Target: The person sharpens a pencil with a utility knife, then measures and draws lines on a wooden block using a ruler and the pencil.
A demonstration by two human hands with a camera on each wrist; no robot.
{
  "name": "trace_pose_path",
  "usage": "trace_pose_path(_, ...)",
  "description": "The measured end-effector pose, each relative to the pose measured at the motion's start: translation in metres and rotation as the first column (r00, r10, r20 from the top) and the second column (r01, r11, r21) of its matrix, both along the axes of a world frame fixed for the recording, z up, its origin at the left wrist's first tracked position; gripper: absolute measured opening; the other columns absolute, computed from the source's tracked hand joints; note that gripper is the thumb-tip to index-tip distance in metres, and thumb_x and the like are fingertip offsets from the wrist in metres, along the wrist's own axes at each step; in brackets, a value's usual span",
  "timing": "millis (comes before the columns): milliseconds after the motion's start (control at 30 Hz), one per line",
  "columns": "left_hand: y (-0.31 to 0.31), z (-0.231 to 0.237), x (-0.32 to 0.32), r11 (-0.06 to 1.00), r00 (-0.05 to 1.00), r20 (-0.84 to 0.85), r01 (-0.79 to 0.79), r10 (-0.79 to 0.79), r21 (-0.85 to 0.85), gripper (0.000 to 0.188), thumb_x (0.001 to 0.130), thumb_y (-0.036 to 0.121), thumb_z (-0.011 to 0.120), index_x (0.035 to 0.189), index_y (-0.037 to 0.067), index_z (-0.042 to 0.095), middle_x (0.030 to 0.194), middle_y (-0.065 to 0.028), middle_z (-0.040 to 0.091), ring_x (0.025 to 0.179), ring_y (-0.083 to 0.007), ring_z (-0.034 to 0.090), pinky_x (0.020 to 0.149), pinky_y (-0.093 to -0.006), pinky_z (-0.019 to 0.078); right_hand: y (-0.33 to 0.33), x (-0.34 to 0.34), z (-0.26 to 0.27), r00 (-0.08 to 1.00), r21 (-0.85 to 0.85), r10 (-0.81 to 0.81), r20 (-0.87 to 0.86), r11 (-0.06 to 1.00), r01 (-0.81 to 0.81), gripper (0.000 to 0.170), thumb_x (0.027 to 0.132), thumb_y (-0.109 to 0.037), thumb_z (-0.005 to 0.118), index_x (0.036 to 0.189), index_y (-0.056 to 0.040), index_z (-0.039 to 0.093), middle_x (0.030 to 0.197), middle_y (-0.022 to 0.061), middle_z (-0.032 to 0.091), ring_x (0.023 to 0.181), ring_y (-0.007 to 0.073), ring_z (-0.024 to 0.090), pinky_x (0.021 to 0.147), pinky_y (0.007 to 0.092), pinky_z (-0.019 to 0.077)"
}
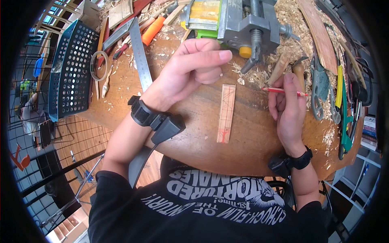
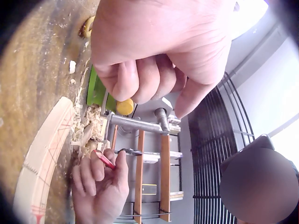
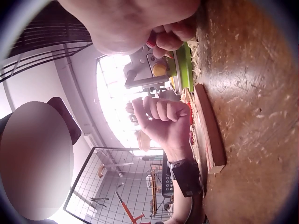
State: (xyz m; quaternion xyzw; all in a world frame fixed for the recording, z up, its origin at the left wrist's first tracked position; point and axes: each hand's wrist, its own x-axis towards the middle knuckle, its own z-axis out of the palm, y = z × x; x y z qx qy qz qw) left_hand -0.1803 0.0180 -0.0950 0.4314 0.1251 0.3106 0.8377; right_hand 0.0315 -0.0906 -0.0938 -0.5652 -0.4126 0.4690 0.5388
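A short flat strip of wood [image 1: 226, 113], marked with dark lines and red strokes, lies on the workbench between the hands. My left hand [image 1: 193, 69] is raised to the left of its far end, fingers curled into the palm and thumb laid forward. In the left wrist view, those curled fingers [image 2: 147, 77] show no object in their grasp. Right of the strip, my right hand [image 1: 289, 105] holds a red pencil [image 1: 279, 90] between thumb and fingers, the pencil lying nearly crosswise. The same pencil [image 2: 105, 159] appears in the left wrist view.
A metal vise [image 1: 253, 30] stands at the bench's far side amid wood shavings [image 1: 289, 20]. A steel square [image 1: 140, 56], an orange-handled tool [image 1: 154, 30] and a perforated basket [image 1: 69, 69] occupy the left. Several hand tools, including a green-handled one [image 1: 345, 133], line the right edge.
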Motion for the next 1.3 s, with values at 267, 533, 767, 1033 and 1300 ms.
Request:
trace_pose_path(267,0.0011,0.0011,0.0028,0.991,0.999,0.049,0.002,0.004,-0.130,0.041,0.094,0.008,0.053,0.061,0.016,0.032,0.055,0.0096,0.027,0.044,-0.0034,0.020,0.043,-0.0240,0.0151,0.0001,0.0013,-0.0048,0.994,-0.005,-0.006,-0.107,1.000,0.006,0.029,0.101,-0.032,0.041,0.086,-0.0084,0.045,0.056,0.0012,0.048,0.042,0.0041,0.034,0.039,0.0186,0.0228)
trace_pose_path(533,0.0045,-0.0018,-0.0015,0.993,0.997,0.066,0.050,-0.043,-0.111,0.031,0.096,0.010,0.046,0.070,0.015,0.030,0.056,0.0080,0.020,0.046,-0.0063,0.017,0.046,-0.0268,0.0169,-0.0005,-0.0029,-0.0011,0.990,-0.005,-0.052,-0.127,0.999,0.052,0.028,0.100,-0.029,0.045,0.081,-0.0091,0.045,0.053,-0.0007,0.045,0.040,0.0039,0.033,0.038,0.0194,0.0219)
trace_pose_path(767,0.0049,-0.0011,-0.0014,0.991,0.997,0.060,0.046,-0.038,-0.123,0.033,0.097,0.011,0.044,0.069,0.015,0.029,0.056,0.0077,0.019,0.046,-0.0066,0.017,0.046,-0.0268,0.0166,-0.0032,-0.0028,-0.0024,0.996,0.035,-0.020,-0.088,0.999,0.023,0.030,0.098,-0.024,0.052,0.072,-0.0100,0.046,0.055,-0.0036,0.043,0.039,0.0026,0.035,0.036,0.0196,0.0233)
trace_pose_path(1033,0.0048,-0.0007,0.0013,0.978,0.995,0.095,0.022,-0.003,-0.207,0.034,0.095,0.007,0.049,0.065,0.014,0.035,0.055,0.0093,0.025,0.044,-0.0038,0.020,0.043,-0.0237,0.0161,-0.0006,-0.0042,0.0002,0.997,0.011,-0.050,-0.053,0.999,0.050,0.030,0.100,-0.027,0.049,0.079,-0.0059,0.054,0.061,0.0023,0.055,0.040,0.0022,0.038,0.037,0.0184,0.0254)
trace_pose_path(1300,0.0048,-0.0019,0.0013,0.980,0.994,0.107,0.029,-0.008,-0.196,0.032,0.096,0.009,0.048,0.066,0.014,0.037,0.055,0.0091,0.024,0.044,-0.0039,0.020,0.044,-0.0240,0.0161,-0.0028,-0.0021,0.0021,0.991,-0.011,0.132,0.019,0.991,-0.132,0.031,0.102,-0.026,0.044,0.096,0.0000,0.060,0.068,0.0073,0.063,0.042,0.0026,0.042,0.040,0.0169,0.0301)
